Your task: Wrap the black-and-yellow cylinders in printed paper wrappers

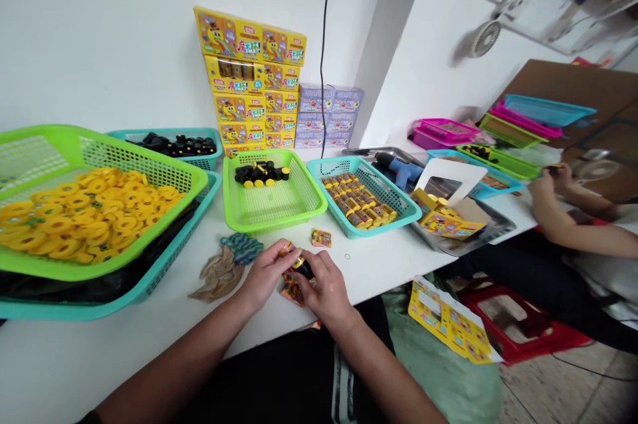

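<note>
My left hand (269,270) and my right hand (326,284) meet over the front of the white table. Between them they grip a small black cylinder with a yellow band (302,266), which is partly hidden by the fingers. Both hands are closed on it, the left at its far end and the right around its black part. Small colourful printed labels (292,292) lie under the hands, and another printed label (321,238) lies just beyond. Left of my hands are a crumpled beige cloth (218,273) and a blue striped cloth (242,248).
A green basket (274,214) holds black cylinders; a blue basket (366,230) holds labelled ones. Yellow rings (94,211) fill a green basket at left. Yellow boxes (239,108) stand stacked against the wall. At right, an opened box (451,221) sits on a metal tray, near another person's hands (551,181).
</note>
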